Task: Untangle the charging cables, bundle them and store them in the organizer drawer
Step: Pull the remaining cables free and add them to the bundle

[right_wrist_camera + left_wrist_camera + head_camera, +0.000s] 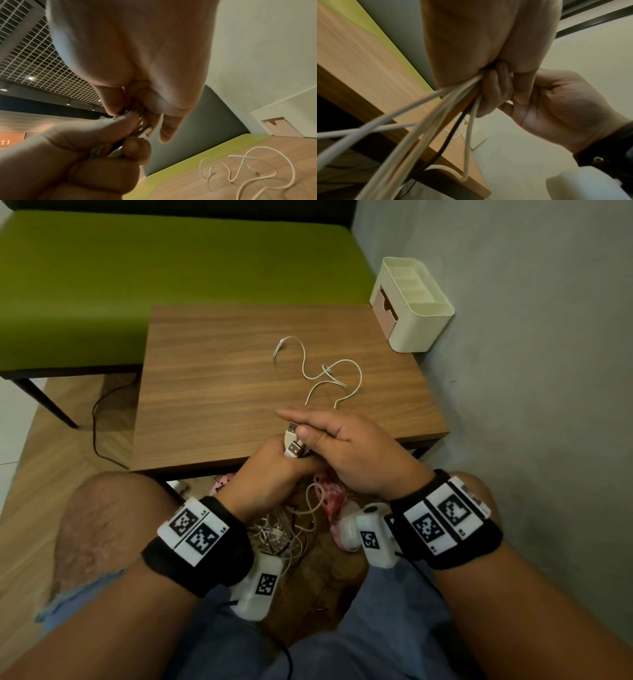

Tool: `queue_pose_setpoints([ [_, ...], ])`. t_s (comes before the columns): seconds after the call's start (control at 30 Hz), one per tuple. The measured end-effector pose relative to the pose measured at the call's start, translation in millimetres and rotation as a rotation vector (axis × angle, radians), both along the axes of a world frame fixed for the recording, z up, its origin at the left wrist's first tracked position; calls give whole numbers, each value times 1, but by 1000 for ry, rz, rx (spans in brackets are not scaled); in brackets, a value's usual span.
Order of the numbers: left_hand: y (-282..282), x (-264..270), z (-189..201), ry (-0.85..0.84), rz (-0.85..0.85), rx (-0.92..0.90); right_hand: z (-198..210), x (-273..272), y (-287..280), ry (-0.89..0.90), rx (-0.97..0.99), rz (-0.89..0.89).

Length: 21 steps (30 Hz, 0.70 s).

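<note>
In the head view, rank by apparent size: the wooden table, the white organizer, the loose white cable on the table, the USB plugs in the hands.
1. wooden table
2. white organizer
3. loose white cable: its sprawl rivals the organizer's, so this order is unsure
4. USB plugs

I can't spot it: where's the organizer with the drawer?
In the head view, the cream organizer stands on the table's far right corner against the wall, beyond the loose white cable.
</note>
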State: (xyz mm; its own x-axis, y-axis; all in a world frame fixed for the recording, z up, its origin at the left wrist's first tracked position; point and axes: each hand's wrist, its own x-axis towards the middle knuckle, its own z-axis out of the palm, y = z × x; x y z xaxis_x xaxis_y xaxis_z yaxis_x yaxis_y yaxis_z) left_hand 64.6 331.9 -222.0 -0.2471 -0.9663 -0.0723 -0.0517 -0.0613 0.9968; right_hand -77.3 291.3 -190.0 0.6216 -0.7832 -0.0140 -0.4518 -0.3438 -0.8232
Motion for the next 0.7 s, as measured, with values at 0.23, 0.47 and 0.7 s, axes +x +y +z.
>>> queue_pose_setpoints([
  [0.23, -43, 29, -27, -172, 22, -102, -31, 24, -31, 25, -28, -43],
  [0.47, -66, 44, -58, -227, 71, 77, -47, 16, -110, 157, -209, -485],
  [0.7, -75, 46, -70, -248, 150, 47, -84, 21, -171, 476, -194, -552],
])
